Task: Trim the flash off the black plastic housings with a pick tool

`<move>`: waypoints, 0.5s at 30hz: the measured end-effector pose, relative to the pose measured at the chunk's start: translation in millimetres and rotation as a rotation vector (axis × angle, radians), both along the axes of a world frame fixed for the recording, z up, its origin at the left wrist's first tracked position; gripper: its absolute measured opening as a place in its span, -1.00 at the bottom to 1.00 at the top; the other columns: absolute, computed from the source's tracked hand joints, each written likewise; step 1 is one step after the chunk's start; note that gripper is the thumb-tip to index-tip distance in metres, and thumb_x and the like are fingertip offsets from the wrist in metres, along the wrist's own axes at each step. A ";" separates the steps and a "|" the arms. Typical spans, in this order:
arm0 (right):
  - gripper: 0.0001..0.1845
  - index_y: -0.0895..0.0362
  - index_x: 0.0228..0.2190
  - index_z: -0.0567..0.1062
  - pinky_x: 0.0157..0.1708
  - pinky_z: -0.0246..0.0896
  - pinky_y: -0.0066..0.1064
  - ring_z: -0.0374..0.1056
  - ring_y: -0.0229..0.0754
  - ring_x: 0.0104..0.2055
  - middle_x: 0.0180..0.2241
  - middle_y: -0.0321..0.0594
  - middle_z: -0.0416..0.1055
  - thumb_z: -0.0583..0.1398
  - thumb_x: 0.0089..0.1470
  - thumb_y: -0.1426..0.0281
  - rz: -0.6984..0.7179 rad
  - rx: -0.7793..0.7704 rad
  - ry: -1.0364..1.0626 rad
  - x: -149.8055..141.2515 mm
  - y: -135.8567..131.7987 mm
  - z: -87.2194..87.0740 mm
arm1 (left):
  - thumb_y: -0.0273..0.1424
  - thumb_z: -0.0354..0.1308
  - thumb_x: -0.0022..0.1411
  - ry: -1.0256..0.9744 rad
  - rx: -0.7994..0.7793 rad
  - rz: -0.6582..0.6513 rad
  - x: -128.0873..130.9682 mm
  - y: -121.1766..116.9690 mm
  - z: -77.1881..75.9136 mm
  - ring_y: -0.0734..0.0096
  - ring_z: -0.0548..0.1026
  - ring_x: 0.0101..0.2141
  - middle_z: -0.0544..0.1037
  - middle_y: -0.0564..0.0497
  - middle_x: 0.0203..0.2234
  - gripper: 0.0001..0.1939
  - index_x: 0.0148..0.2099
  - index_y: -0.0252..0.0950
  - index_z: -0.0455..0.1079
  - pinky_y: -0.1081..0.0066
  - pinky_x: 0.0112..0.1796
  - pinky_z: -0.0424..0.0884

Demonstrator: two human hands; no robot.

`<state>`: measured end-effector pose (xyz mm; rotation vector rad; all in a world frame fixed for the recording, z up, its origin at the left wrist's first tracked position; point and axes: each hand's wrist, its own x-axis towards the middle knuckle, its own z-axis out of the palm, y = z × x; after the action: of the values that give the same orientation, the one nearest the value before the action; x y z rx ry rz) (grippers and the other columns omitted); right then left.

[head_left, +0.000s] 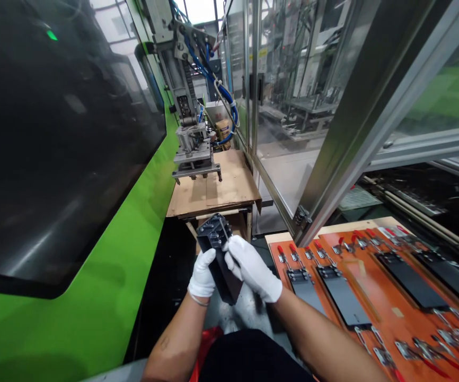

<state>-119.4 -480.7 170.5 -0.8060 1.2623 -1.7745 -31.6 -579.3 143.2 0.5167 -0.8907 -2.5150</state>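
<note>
A black moulded plastic part (226,281), long and box-like with a ribbed upper end, is held tilted in front of my body. My left hand (203,275), in a white glove, grips its left side with the thumb over the edge. My gloved right hand (251,265) is closed at the part's right edge, near the ribbed end. From its fingertips a thin, light-coloured tool (224,225), like a narrow blade, lies along the part; its exact kind is hard to tell. The curled fingers hide the tool's handle.
An orange fixture board (376,297) with red-handled toggle clamps and several dark panels (341,294) lies at right. Ahead, a robot arm's end tool (197,154) hangs over a cardboard-topped table (233,185). A green machine (142,233) stands left; a metal-framed clear guard (333,132) rises right.
</note>
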 end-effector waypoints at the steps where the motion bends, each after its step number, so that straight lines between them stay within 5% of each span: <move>1: -0.60 0.04 -0.42 0.32 -0.64 -0.05 -0.44 0.06 -0.30 -0.64 -0.64 -0.44 0.20 0.12 0.23 -0.02 -0.017 -0.006 0.061 -0.4 1.3 -1.6 | -0.28 0.46 -0.13 -0.007 0.022 0.000 0.4 -0.8 -0.2 -0.08 0.65 -0.26 0.60 -0.05 -0.49 -0.68 -0.38 -0.32 0.46 0.04 -0.20 0.60; 6: -0.63 0.04 -0.42 0.36 -0.51 0.02 -0.35 0.10 -0.24 -0.56 -0.60 -0.38 0.21 0.12 0.23 0.03 -0.044 0.002 0.229 -5.2 7.3 -6.8 | -0.28 0.50 -0.20 -0.050 0.059 0.017 1.6 -0.2 2.1 -0.13 0.65 -0.23 0.63 -0.08 -0.48 -0.63 -0.32 -0.35 0.54 -0.03 -0.12 0.58; 11: -0.62 0.02 -0.45 0.33 -0.56 -0.07 -0.36 0.03 -0.28 -0.62 -0.64 -0.42 0.15 0.17 0.17 0.00 0.010 0.024 0.096 -0.9 11.9 -0.2 | -0.21 0.55 -0.26 -0.035 -0.077 0.051 -2.3 5.3 8.7 -0.05 0.65 -0.27 0.61 -0.02 -0.51 -0.60 -0.39 -0.30 0.53 0.01 -0.09 0.56; 15: -0.57 0.01 -0.44 0.29 -0.69 -0.21 -0.42 -0.12 -0.34 -0.72 -0.73 -0.52 0.06 0.17 0.12 -0.08 0.060 0.028 -0.083 14.9 13.5 9.9 | -0.27 0.54 -0.19 -0.059 -0.291 0.190 -12.4 4.3 9.9 0.17 0.62 -0.28 0.64 -0.01 -0.39 -0.58 -0.24 -0.28 0.56 0.22 -0.07 0.52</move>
<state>-104.4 -467.2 180.4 -0.7396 1.1948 -1.7211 -44.0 -575.0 153.1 0.5527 -1.1489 -2.1636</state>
